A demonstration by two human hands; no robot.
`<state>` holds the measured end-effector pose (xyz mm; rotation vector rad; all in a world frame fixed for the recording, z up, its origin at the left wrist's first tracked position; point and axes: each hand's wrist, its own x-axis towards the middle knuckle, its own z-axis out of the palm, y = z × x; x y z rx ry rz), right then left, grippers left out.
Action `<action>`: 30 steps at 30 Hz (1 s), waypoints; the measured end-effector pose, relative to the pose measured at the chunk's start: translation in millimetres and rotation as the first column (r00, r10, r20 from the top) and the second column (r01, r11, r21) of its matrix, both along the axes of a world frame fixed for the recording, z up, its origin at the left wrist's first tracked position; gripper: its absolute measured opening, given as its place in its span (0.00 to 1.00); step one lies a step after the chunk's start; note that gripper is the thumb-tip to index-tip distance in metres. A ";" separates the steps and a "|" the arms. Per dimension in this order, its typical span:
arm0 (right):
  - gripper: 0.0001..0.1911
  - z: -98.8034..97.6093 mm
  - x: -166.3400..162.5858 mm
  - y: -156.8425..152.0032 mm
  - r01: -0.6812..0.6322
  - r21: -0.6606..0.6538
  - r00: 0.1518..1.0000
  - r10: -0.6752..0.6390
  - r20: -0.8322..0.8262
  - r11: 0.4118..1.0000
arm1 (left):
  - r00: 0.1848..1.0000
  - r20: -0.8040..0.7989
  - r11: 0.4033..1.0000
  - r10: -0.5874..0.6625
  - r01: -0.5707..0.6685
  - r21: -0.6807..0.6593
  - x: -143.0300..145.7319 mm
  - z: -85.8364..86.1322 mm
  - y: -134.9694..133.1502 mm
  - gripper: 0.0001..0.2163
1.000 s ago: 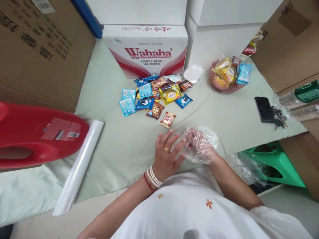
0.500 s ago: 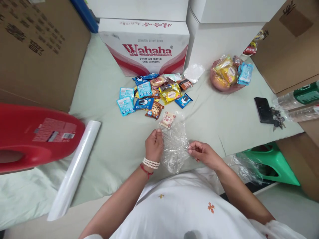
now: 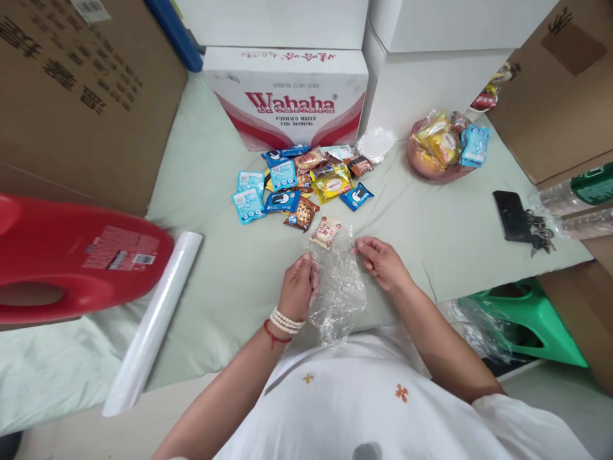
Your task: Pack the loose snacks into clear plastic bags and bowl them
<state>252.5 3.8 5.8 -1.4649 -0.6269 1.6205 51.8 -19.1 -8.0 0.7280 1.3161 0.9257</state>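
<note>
A crinkled clear plastic bag (image 3: 339,291) is stretched between my two hands, low over the green cloth. My left hand (image 3: 299,287) is closed on its left edge. At the upper right edge, the fingertips of my right hand (image 3: 380,260) pinch the film. Just beyond the bag's far end is a small cream-coloured snack packet (image 3: 325,232); whether the film lies over part of it I cannot tell. Farther back lies a pile of wrapped snacks, among them a yellow packet (image 3: 331,184), a brown cookie packet (image 3: 301,213) and a light blue packet (image 3: 249,206).
Behind the pile stands a Wahaha water carton (image 3: 292,102). A pink bowl (image 3: 417,160) of snacks is at the back right, with a black case and keys (image 3: 514,217) nearer. On the left lie a white film roll (image 3: 153,326) and a red jug (image 3: 71,255). A green stool (image 3: 550,319) stands below the table edge.
My right hand has moved away from me along the bag's right edge, up to its far corner. My left hand keeps its hold, and the view has shifted slightly.
</note>
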 end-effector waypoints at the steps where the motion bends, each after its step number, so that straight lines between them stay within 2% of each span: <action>1: 0.28 0.2 -0.9 1.8 0.001 -0.005 0.999 -0.001 -0.034 1.000 | 1.000 0.008 1.000 -0.016 0.016 -0.012 -1.9 1.1 0.1 0.24; 5: 0.25 4.2 -2.5 2.3 -0.007 0.032 0.996 0.010 -0.090 0.999 | 0.999 0.012 0.999 -0.047 0.047 -0.013 -10.9 4.6 1.2 0.23; 9: 0.21 9.4 -3.8 -4.0 0.035 0.113 0.999 -0.035 -0.002 0.993 | 0.996 -0.077 0.998 -0.046 0.050 0.042 -18.4 1.8 2.5 0.24; 11: 0.19 9.6 -4.8 -8.1 0.023 0.162 0.996 -0.036 0.079 0.986 | 0.983 -0.178 0.995 -0.040 0.056 0.087 -21.4 -0.9 2.8 0.23; 13: 0.16 8.7 -5.7 -12.4 -0.008 0.224 0.981 -0.035 0.189 0.975 | 0.939 -0.335 0.979 0.078 -0.009 0.204 -24.0 -1.3 2.4 0.17; 16: 0.11 7.8 -7.0 -19.5 -0.096 0.337 0.912 -0.053 0.407 0.936 | 0.782 -0.513 0.884 0.353 -0.100 0.457 -25.1 8.0 -0.9 0.15; 17: 0.09 8.0 -7.5 -22.1 -0.138 0.384 0.872 -0.072 0.483 0.913 | 0.766 -0.526 0.863 0.369 -0.072 0.500 -24.0 14.0 -2.6 0.13; 18: 0.08 8.5 -8.1 -24.7 -0.186 0.435 0.827 -0.099 0.554 0.881 | 0.788 -0.520 0.861 0.329 -0.025 0.508 -21.9 20.8 -4.2 0.09; 20: 0.08 9.7 -9.6 -30.1 -0.294 0.533 0.736 -0.168 0.656 0.793 | 0.902 -0.411 0.903 0.133 0.060 0.425 -14.7 35.4 -6.2 0.04; 22: 0.12 10.1 -11.2 -35.4 -0.396 0.599 0.674 -0.223 0.705 0.696 | 0.987 -0.155 0.966 -0.049 0.086 0.243 -5.1 47.8 -5.1 0.08; 25: 0.16 8.2 -13.0 -42.4 -0.495 0.629 0.622 -0.261 0.738 0.599 | 0.982 0.173 0.997 -0.077 0.079 -0.007 8.4 58.0 1.5 0.17; 27: 0.17 5.8 -13.6 -46.5 -0.534 0.624 0.584 -0.284 0.760 0.571 | 0.969 0.240 0.994 -0.057 0.079 -0.079 14.5 59.6 5.7 0.21; 30: 0.17 2.0 -13.5 -51.5 -0.573 0.597 0.511 -0.324 0.796 0.561 | 0.964 0.264 0.987 -0.039 0.079 -0.141 19.5 57.4 8.2 0.23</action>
